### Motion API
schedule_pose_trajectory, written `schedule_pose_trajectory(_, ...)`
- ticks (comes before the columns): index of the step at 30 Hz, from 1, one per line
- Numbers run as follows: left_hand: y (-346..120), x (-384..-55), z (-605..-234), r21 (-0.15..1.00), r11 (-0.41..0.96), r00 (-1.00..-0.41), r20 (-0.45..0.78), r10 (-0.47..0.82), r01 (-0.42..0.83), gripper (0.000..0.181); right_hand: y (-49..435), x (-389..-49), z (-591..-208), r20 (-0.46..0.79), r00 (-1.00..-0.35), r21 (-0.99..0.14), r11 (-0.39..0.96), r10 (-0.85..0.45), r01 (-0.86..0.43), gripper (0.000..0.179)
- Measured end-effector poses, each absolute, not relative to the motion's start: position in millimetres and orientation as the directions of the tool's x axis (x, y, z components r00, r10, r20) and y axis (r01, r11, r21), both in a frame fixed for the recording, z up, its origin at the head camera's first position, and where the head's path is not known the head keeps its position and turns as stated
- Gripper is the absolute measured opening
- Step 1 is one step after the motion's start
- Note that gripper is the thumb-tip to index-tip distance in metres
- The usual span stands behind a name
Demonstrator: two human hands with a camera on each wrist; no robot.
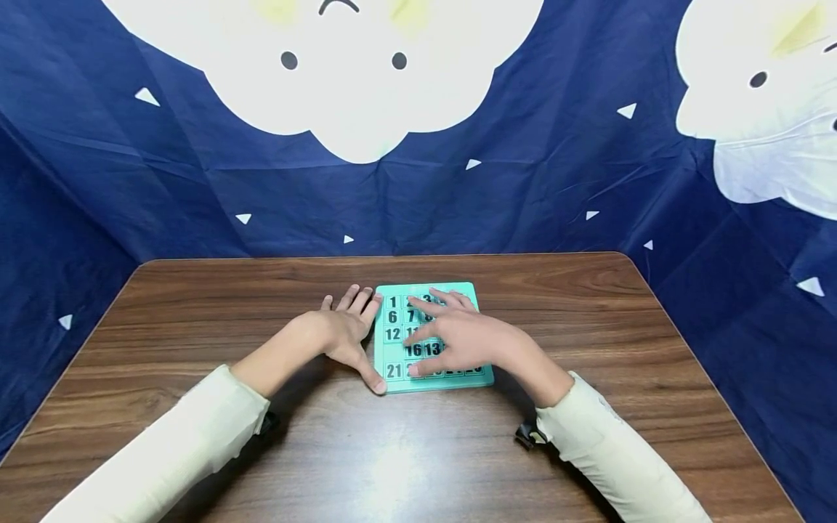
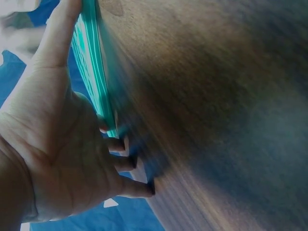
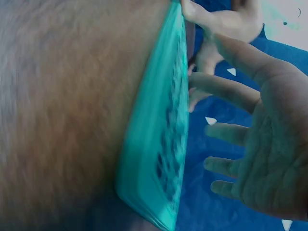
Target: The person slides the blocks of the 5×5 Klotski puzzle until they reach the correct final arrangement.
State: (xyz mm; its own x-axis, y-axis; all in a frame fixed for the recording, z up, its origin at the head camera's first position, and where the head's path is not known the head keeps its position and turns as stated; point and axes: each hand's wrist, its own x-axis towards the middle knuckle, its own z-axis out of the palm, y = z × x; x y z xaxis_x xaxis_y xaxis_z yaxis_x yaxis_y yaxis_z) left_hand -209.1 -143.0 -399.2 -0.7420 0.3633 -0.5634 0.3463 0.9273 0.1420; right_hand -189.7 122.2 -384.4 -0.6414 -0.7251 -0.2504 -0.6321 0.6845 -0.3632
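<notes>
A teal number sliding puzzle (image 1: 381,356) lies flat on the brown table, with black numbers on its tiles. Along its left side rests my left hand (image 1: 346,335), fingers spread and thumb at the near left corner. In the left wrist view, those fingertips (image 2: 144,190) come down to the wood beside the frame. Over the tiles hovers my right hand (image 1: 461,339), fingers spread and slightly bent, hiding many numbers. Its index fingertip is close to the 16 tile (image 1: 413,350); left of that tile is a numberless teal slot. The right wrist view shows its fingers (image 3: 226,166) above the puzzle face.
The wooden table (image 1: 392,465) reaches around the puzzle on all sides. Behind it hangs a dark blue cloth (image 1: 418,203) with white clouds and small triangles. Dark wrist devices show below both pale sleeves (image 1: 615,450).
</notes>
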Motion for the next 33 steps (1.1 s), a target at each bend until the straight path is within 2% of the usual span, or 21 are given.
schedule_pose_trajectory(4, -143.9, -209.2, -399.6, 0.139, 0.927, -0.742, -0.563, 0.363, 0.348, 0.174, 115.1, -190.0, -389.8, -0.267, -0.642, -0.368, 0.692, -0.719, -0.622, 0.067)
schedule_pose_trajectory(11, -142.9, -208.6, -399.6, 0.141, 0.928, -0.747, -0.558, 0.362, 0.345, 0.175, 123.0, -181.3, -387.1, -0.283, -0.602, -0.409, 0.662, -0.746, -0.628, 0.059)
schedule_pose_trajectory(17, -142.4, -208.3, -398.7, 0.141, 0.927, -0.746, -0.558, 0.364, 0.347, 0.177, 128.9, -186.6, -384.5, -0.249, -0.695, -0.343, 0.732, -0.675, -0.588, 0.060)
schedule_pose_trajectory(23, -143.2, -208.4, -399.7, 0.142, 0.928, -0.744, -0.561, 0.362, 0.344, 0.176, 118.9, -188.8, -391.3, -0.275, -0.649, -0.391, 0.699, -0.710, -0.599, 0.067)
schedule_pose_trajectory(29, -142.1, -208.3, -400.3, 0.144, 0.929, -0.742, -0.565, 0.361, 0.342, 0.176, 128.8, -185.3, -386.5, -0.236, -0.647, -0.413, 0.677, -0.725, -0.609, 0.049)
schedule_pose_trajectory(33, -142.3, -208.2, -400.1, 0.144, 0.929, -0.747, -0.559, 0.360, 0.341, 0.177, 132.2, -188.4, -387.5, -0.244, -0.677, -0.362, 0.713, -0.694, -0.601, 0.050)
